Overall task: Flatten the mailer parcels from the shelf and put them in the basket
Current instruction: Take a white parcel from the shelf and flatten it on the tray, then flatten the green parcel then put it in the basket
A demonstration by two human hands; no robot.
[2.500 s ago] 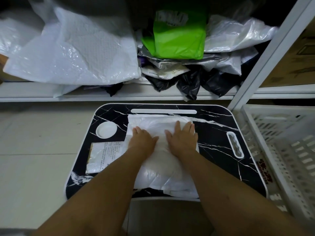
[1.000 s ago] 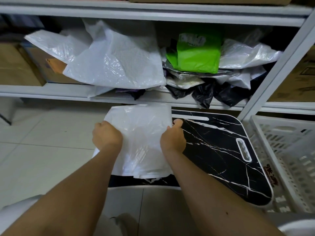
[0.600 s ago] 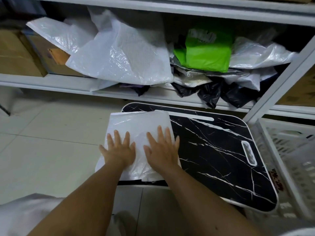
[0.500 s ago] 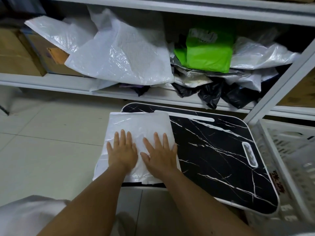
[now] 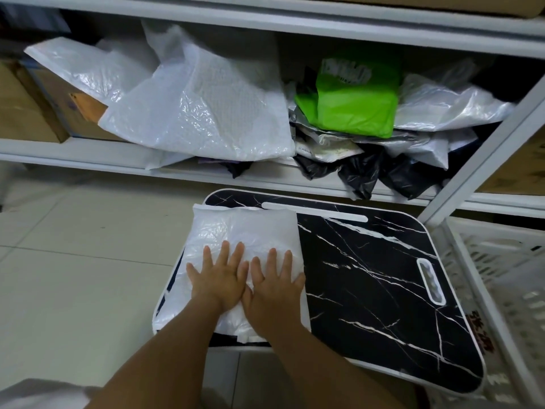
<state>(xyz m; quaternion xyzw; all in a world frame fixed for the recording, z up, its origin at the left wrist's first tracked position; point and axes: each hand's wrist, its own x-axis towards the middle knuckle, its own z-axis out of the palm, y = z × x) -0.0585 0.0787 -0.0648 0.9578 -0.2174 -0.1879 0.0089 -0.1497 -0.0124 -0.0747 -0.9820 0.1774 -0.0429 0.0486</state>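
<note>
A white plastic mailer (image 5: 244,228) lies on the left part of a black marble-pattern lap table (image 5: 368,278). My left hand (image 5: 218,278) and my right hand (image 5: 275,283) rest flat on the mailer's near half, side by side, fingers spread, palms down. The white slatted basket (image 5: 501,290) stands at the right edge of the view. Above, the shelf (image 5: 88,160) holds a heap of mailers: a large white bubble mailer (image 5: 206,113), a green parcel (image 5: 354,104), grey ones and black ones (image 5: 362,175).
Cardboard boxes (image 5: 26,113) stand at the shelf's left end. A white shelf upright (image 5: 483,149) runs diagonally between the table and the basket. Pale floor tiles (image 5: 73,261) spread to the left of the table.
The mailer was lifted, set down on the table's left side and pressed. Over the last half second both hands slid closer together on it, with fingers spread wider.
</note>
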